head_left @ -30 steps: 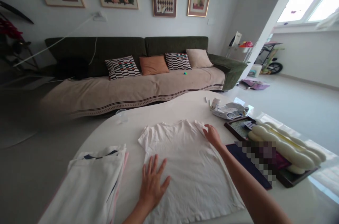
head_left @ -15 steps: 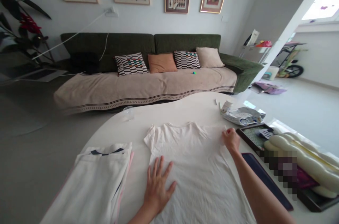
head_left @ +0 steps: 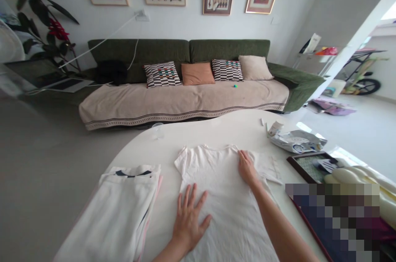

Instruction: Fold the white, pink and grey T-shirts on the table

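A white T-shirt [head_left: 222, 200] lies spread on the white table, its neckline away from me. My left hand [head_left: 190, 216] rests flat on the shirt's left side, fingers spread. Near the shirt's right shoulder, my right hand [head_left: 247, 169] presses on the fabric with its fingers stretched out and close together. The right sleeve [head_left: 269, 167] lies beyond that hand, somewhat creased. To the left of the shirt is a stack of folded clothes [head_left: 120, 208], white on top with a pink edge below. My right forearm covers part of the shirt's right side.
A clear cup [head_left: 157, 131] stands near the table's far left edge. At the right are a crumpled silver package [head_left: 298, 141], a dark-framed tray [head_left: 305, 166] and a cream, puffy item [head_left: 355, 175]; part there is pixelated. A green sofa [head_left: 154, 57] stands behind the table [head_left: 222, 130].
My right hand has let go of the sleeve's outer end and moved left onto the shirt near the shoulder. My left hand stays flat. The view has turned slightly left.
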A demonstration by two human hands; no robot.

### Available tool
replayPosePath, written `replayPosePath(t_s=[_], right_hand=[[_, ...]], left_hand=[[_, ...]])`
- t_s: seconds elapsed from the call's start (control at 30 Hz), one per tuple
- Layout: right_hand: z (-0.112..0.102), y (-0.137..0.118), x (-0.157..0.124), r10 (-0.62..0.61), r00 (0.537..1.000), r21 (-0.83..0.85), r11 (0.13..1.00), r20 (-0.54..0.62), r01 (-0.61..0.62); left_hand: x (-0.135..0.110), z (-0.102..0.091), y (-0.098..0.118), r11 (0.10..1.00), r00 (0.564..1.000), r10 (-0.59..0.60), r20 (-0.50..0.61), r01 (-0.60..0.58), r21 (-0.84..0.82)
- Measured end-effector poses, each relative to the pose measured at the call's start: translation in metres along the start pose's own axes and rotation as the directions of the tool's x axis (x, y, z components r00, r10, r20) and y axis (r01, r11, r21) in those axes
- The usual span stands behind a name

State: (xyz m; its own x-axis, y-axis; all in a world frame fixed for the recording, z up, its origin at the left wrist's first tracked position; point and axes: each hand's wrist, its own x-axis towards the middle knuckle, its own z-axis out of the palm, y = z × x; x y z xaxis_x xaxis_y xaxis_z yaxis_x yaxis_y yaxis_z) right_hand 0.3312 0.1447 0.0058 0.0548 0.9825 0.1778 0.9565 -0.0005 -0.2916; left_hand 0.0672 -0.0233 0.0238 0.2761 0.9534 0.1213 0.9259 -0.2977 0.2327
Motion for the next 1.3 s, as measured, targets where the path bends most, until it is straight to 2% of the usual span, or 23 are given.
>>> replayPosePath(t_s=[0.2,0.33,0.37,0.43,0.53,0.7,0.77,0.87,0.93,1.0,1.1,1.3], right_hand=[[-0.004,0.018,0.004,0.165,0.985,-0.067,0.984,0.046,-0.162],[-0.007,0.000,0.014,0.320,0.944,-0.142,0.941,0.078,-0.307],[-0.007,-0.009,0.015,0.319,0.946,-0.157,0.939,0.064,-0.306],[-0.002,-0.029,0.014,0.219,0.975,-0.172,0.963,0.035,-0.209],[0.007,-0.052,0.007,0.071,0.994,-0.165,0.985,0.087,-0.056],[0.007,-0.069,0.007,0.191,0.965,-0.131,0.977,0.182,-0.169],[0.005,-0.085,0.009,0.173,0.968,-0.124,0.981,0.182,-0.152],[0.012,-0.124,0.005,-0.027,0.978,-0.083,0.996,0.209,0.045],[0.021,-0.151,0.000,-0.175,0.951,-0.032,0.981,0.256,0.190],[0.031,-0.170,-0.003,-0.234,0.929,0.000,0.970,0.286,0.244],[0.038,-0.182,-0.002,-0.206,0.930,-0.003,0.976,0.303,0.217],[0.039,-0.185,0.011,-0.138,0.915,-0.044,0.985,0.378,0.167]], left_hand=[[0.001,-0.001,-0.001,0.998,0.999,-0.006,0.036,0.008,-0.058],[0.000,-0.002,-0.001,0.997,0.999,-0.017,0.040,0.020,-0.072],[0.000,-0.002,-0.001,0.997,0.999,-0.018,0.039,0.021,-0.076],[0.000,-0.001,-0.001,0.996,0.999,-0.018,0.036,0.021,-0.084],[-0.001,-0.002,-0.001,0.995,0.999,-0.019,0.041,0.023,-0.096],[0.000,-0.006,0.001,0.995,0.998,-0.025,0.055,0.031,-0.099],[0.000,-0.006,0.001,0.995,0.998,-0.026,0.056,0.031,-0.093],[-0.001,-0.005,0.001,0.997,0.999,-0.016,0.047,0.020,-0.073],[-0.001,-0.004,0.000,0.998,0.999,-0.009,0.038,0.012,-0.062],[-0.002,-0.004,0.000,0.998,0.999,-0.004,0.032,0.006,-0.055],[-0.002,-0.004,-0.001,0.999,1.000,-0.011,0.028,0.013,-0.053],[-0.001,-0.002,-0.001,0.997,1.000,-0.008,0.025,0.010,-0.071]])
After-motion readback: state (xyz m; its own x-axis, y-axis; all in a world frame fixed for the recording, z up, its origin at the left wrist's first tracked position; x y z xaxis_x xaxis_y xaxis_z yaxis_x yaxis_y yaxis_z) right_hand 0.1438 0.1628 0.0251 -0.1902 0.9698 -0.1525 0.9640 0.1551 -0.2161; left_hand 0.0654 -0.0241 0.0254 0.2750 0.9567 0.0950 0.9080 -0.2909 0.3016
